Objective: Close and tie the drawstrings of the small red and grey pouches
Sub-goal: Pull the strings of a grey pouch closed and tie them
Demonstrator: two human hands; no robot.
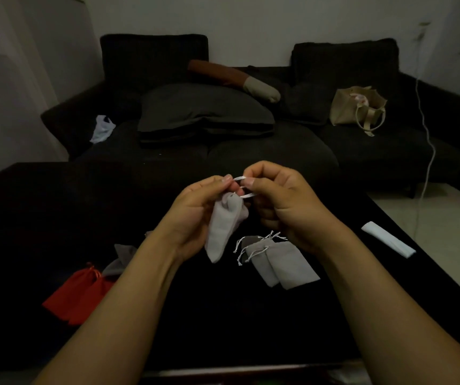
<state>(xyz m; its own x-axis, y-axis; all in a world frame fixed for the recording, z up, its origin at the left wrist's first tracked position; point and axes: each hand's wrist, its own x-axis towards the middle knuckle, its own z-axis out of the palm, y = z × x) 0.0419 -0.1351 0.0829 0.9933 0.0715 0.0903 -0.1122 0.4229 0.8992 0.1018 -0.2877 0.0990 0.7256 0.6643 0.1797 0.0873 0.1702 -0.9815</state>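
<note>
You hold a grey pouch (224, 229) above the table (56, 218).
Your left hand (195, 215) grips its neck; your right hand (281, 201) pinches the white drawstring (241, 179) loop just above it.

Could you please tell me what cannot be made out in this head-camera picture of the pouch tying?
- Head view: the knot in the white drawstring is hidden by the fingertips of the left hand and right hand.
- The mouth of the held grey pouch is covered by the left fingers.
- The red pouches are partly behind the left forearm; their number is unclear.
- The contents of the beige tote bag are too dim and small.
</note>
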